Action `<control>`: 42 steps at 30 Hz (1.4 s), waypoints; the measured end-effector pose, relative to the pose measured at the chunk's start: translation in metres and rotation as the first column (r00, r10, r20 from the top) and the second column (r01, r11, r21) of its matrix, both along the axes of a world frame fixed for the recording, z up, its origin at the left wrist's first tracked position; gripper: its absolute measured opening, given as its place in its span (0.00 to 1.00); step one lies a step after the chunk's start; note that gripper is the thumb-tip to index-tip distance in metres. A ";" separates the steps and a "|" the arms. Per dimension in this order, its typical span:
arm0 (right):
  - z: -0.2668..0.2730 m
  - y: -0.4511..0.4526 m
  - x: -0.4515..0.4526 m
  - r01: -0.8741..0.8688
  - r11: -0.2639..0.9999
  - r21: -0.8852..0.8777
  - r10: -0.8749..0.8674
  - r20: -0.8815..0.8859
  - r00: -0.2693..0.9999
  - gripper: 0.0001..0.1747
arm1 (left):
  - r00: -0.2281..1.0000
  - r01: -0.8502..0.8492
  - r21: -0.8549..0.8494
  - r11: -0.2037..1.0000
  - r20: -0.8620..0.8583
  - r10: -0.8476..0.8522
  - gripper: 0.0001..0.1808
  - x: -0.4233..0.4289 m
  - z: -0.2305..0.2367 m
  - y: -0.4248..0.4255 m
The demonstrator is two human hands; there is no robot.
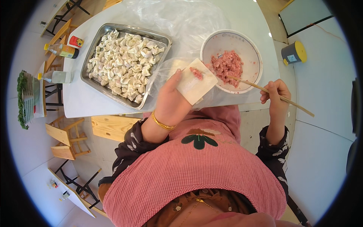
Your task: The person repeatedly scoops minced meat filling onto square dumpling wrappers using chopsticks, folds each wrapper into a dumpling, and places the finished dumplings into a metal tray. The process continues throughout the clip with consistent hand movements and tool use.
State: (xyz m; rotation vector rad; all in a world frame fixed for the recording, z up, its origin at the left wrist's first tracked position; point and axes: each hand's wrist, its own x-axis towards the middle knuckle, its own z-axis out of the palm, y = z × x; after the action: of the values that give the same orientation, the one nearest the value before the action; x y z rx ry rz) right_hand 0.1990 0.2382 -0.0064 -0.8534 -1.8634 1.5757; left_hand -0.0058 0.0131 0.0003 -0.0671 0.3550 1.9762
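Observation:
My left hand (173,99) holds a square dough wrapper (195,85), its thumb on the edge; a small dab of minced meat lies near the wrapper's upper corner. In my right hand (275,92) is a wooden stick (293,104), perhaps a chopstick, whose far tip touches the pink minced meat (228,66) in a white bowl (255,46). Left of my left hand, a metal tray (99,92) carries a heap of folded dumplings (122,62). More wrappers (177,65) lie partly hidden behind my left hand, beside clear plastic.
Clear plastic sheeting (178,17) covers part of the white table (78,105). At its left edge are a dark sauce bottle (63,51), a clear bottle (58,77) and a red container (76,41). Wooden stools (58,133) stand to the left; a yellow-lidded bin (292,53) is at the right.

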 end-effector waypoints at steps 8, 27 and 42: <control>-0.003 -0.012 -0.007 -0.056 0.998 -0.005 0.056 0.146 0.988 0.11 | 0.997 0.040 -0.049 0.998 0.067 -0.037 0.23 0.005 -0.004 -0.002; -0.002 -0.005 0.005 0.118 0.921 -0.372 -0.150 -0.058 0.987 0.14 | 1.000 -0.011 -0.169 0.986 0.000 0.011 0.25 0.008 -0.011 -0.007; 0.010 -0.027 0.007 -0.342 0.938 -0.064 0.317 -0.245 0.916 0.08 | 0.975 0.146 0.006 0.989 0.167 -0.145 0.25 0.011 -0.007 -0.003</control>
State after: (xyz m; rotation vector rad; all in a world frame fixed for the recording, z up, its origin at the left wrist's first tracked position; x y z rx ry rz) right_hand 0.2059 0.2109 0.0040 -0.3837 -1.8341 1.9019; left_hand 0.0053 0.0101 -0.0070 -0.2043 0.2491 1.8101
